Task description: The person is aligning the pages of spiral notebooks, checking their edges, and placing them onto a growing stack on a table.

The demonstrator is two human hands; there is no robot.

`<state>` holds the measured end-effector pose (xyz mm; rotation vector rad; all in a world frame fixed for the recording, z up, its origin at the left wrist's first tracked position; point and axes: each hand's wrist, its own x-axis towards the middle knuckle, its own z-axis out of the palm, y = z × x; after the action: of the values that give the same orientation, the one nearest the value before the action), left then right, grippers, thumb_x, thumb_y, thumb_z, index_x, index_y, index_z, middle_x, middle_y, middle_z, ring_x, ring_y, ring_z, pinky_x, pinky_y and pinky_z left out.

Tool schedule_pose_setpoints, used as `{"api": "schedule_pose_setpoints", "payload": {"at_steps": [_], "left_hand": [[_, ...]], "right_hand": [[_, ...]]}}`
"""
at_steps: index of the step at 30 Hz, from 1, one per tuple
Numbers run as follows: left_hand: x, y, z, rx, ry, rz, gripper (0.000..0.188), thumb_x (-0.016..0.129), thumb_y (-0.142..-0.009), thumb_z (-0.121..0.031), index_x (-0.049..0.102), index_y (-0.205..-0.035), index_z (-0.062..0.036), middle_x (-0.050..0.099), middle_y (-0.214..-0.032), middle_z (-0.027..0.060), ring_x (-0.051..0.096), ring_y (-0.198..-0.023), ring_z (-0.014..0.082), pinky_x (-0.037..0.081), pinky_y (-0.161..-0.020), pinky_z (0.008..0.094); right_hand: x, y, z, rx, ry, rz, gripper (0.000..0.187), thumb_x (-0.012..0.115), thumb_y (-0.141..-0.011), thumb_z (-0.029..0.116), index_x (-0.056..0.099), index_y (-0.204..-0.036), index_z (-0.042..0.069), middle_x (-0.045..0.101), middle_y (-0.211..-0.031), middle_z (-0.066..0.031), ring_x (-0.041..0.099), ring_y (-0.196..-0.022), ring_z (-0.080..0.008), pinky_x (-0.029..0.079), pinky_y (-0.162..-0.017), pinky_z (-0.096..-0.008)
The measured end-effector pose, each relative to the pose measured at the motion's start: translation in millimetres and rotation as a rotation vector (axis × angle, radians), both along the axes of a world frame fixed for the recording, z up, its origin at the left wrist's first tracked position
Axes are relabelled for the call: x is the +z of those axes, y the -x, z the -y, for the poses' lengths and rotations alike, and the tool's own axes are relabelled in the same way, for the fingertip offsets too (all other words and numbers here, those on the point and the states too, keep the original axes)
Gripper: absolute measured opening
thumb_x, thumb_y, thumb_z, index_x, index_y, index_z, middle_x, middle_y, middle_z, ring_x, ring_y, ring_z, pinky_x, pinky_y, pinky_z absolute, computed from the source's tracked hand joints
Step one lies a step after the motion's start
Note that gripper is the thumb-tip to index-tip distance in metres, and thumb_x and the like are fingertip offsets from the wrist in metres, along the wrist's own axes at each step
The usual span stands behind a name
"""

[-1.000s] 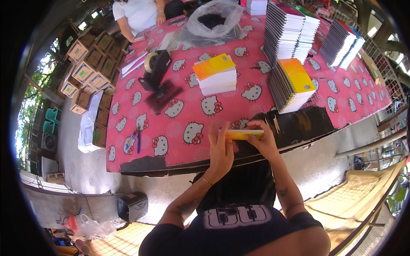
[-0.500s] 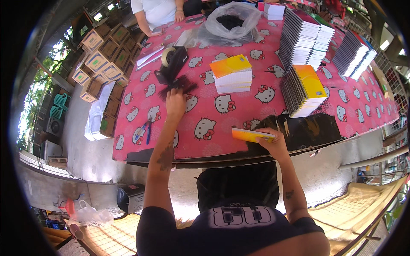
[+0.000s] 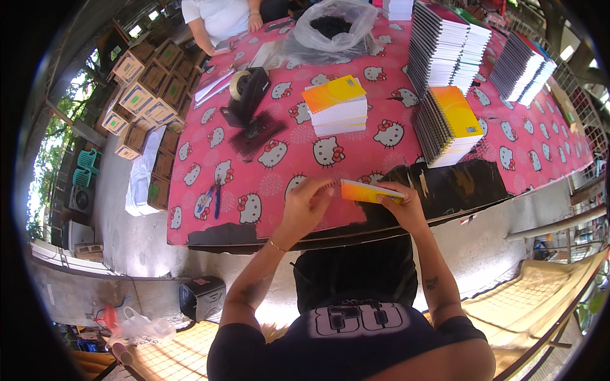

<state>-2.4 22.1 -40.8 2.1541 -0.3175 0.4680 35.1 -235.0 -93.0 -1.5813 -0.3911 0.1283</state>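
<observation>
My right hand (image 3: 404, 206) grips a yellow-orange notebook (image 3: 368, 192) above the table's near edge, with its left edge toward my other hand. My left hand (image 3: 307, 206) is closed, its fingertips pinching a thin dark binding coil (image 3: 327, 188) close to that edge; the coil is small and partly hidden by the fingers. A pile of black binding coils (image 3: 257, 134) lies farther left, below a black tape dispenser (image 3: 246, 96). Beyond the notebook sits a stack of unbound yellow-covered notebooks (image 3: 337, 106). To the right stands a stack of coil-bound yellow notebooks (image 3: 450, 126).
Tall stacks of spiral notebooks (image 3: 445, 51) stand at the far right. An open plastic bag of black coils (image 3: 333, 32) lies at the back. Blue-handled snips (image 3: 217, 200) rest at left on the pink table cover (image 3: 267, 184). Another person (image 3: 219, 22) is across the table.
My left hand has come back from the coil pile to the notebook's left edge, with a coil in its fingertips. My right hand still holds the notebook in nearly the same place.
</observation>
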Motion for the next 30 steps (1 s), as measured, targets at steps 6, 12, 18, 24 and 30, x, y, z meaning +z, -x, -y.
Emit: {"api": "schedule_pose_setpoints", "payload": {"at_steps": [6,12,18,24,30], "left_hand": [[-8.3,3.9,0.9,0.055,-0.018,0.039,0.018,0.072,-0.090,-0.004,0.073,-0.108,-0.0011,0.068,-0.079,0.0073,0.057,-0.062,0.0145,0.044,-0.055,0.0260],[-5.8,-6.2,-6.7,0.057,-0.132,-0.015,0.018,0.071,-0.092,-0.009,0.073,-0.108,-0.0014,0.065,-0.076,0.0093,0.058,-0.062,0.0172,0.045,-0.056,0.0287],[8.0,-25.2,-11.6,-0.145,-0.163,0.074,0.024,0.071,-0.092,-0.018,0.068,-0.112,-0.0065,0.065,-0.088,0.0127,0.065,-0.072,0.0307,0.051,-0.062,0.0379],[21.1,-31.2,-2.5,-0.238,-0.251,0.006,0.024,0.070,-0.091,-0.018,0.066,-0.112,-0.0080,0.067,-0.096,0.0122,0.066,-0.085,0.0351,0.053,-0.070,0.0433],[10.8,-40.2,-7.3,-0.260,-0.447,-0.053,0.044,0.070,-0.090,-0.025,0.060,-0.130,-0.0090,0.060,-0.124,0.0140,0.065,-0.101,0.0333,0.053,-0.082,0.0442]], "right_hand": [[2.2,-0.8,-0.7,0.009,-0.007,0.012,0.023,0.071,-0.093,0.003,0.069,-0.116,-0.001,0.071,-0.103,-0.0038,0.062,-0.095,-0.0078,0.049,-0.085,-0.0234],[2.5,-0.6,-0.7,0.008,-0.001,0.015,0.022,0.069,-0.093,0.002,0.068,-0.116,-0.001,0.071,-0.103,-0.0039,0.062,-0.095,-0.0077,0.049,-0.085,-0.0235],[2.4,0.5,0.7,0.020,-0.005,0.012,0.022,0.069,-0.093,0.001,0.068,-0.115,-0.002,0.071,-0.102,-0.0035,0.062,-0.094,-0.0074,0.049,-0.085,-0.0231],[4.8,1.1,1.2,0.022,-0.034,0.015,0.022,0.069,-0.094,0.001,0.068,-0.115,-0.002,0.071,-0.102,-0.0038,0.062,-0.094,-0.0073,0.049,-0.085,-0.0230],[11.2,4.6,-1.6,0.001,-0.007,0.021,0.022,0.067,-0.095,0.001,0.069,-0.117,-0.002,0.073,-0.104,-0.0057,0.064,-0.096,-0.0085,0.051,-0.086,-0.0242]]}}
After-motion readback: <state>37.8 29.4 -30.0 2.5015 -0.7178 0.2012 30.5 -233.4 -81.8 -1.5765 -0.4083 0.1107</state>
